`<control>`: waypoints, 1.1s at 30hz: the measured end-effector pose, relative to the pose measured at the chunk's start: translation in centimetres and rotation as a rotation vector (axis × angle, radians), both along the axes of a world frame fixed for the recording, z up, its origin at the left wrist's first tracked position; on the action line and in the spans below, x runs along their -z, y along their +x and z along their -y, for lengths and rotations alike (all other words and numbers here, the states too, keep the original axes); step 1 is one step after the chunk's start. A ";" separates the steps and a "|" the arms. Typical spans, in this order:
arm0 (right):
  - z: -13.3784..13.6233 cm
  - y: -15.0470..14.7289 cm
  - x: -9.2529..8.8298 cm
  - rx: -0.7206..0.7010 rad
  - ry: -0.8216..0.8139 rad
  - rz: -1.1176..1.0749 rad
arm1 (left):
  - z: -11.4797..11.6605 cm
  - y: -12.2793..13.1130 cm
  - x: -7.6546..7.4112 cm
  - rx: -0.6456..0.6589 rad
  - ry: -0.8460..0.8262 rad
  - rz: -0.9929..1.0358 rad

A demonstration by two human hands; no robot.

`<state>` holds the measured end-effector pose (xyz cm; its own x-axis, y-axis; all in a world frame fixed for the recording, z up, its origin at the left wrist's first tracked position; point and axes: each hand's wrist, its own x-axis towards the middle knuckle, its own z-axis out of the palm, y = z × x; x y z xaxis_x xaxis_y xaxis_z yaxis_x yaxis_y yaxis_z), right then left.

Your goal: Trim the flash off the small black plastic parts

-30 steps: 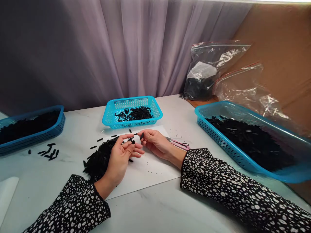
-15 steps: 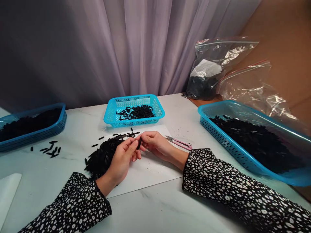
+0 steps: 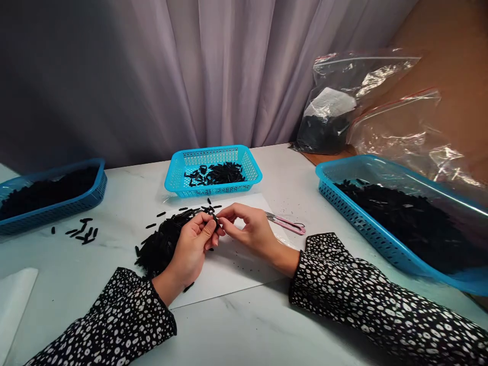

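My left hand (image 3: 193,248) and my right hand (image 3: 249,231) meet over a white sheet (image 3: 236,262) on the table, and both pinch one small black piece (image 3: 215,219) between their fingertips. Just left of my left hand lies a pile of the same black pieces (image 3: 160,244). Behind the hands stands a small turquoise basket (image 3: 213,170) with several black pieces inside. Pink snips (image 3: 285,223) lie on the sheet to the right of my right hand.
A blue basket (image 3: 51,192) full of black pieces stands at the left, with several loose pieces (image 3: 82,235) beside it. A larger blue basket (image 3: 396,216) of pieces stands at the right. Plastic bags (image 3: 343,101) lean at the back right. A curtain hangs behind.
My hands have come together: a second ago each held apart, now both fingertips close on one black piece. The view has shifted slightly.
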<state>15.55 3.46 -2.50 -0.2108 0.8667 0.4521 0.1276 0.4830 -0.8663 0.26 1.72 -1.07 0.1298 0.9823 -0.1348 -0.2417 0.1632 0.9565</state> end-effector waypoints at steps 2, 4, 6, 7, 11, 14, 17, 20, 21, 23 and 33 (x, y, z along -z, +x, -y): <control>0.1 0.0 0.1 0.012 0.028 0.028 | 0.0 0.0 0.1 -0.007 0.024 -0.026; 0.1 0.0 0.1 0.012 0.043 0.039 | 0.1 -0.1 0.2 -0.009 0.062 -0.063; 0.1 0.0 0.0 0.005 0.052 0.046 | 0.1 -0.2 0.4 -0.008 0.113 -0.118; 0.1 0.0 0.0 0.003 0.053 0.052 | 0.1 -0.3 0.6 -0.008 0.140 -0.151; 0.0 0.2 -0.1 0.004 0.070 0.106 | 0.2 -0.6 0.8 -0.005 0.215 -0.287; -0.2 0.5 -0.1 0.003 0.112 0.171 | 0.3 -0.8 0.5 0.005 0.254 -0.407; -0.3 0.7 -0.1 0.003 0.137 0.233 | 0.4 -0.9 0.2 0.023 0.293 -0.551; -0.3 0.7 -0.2 0.002 0.145 0.269 | 0.5 -0.9 0.1 0.031 0.330 -0.634; -0.3 0.7 -0.3 0.006 0.146 0.274 | 0.5 -0.9 0.0 0.031 0.338 -0.641; -0.1 0.5 -0.4 0.022 0.137 0.263 | 0.5 -0.8 0.0 0.037 0.333 -0.622; -0.2 -0.2 -0.3 0.086 -0.145 -0.064 | 0.2 0.1 -0.2 0.069 -0.054 -0.030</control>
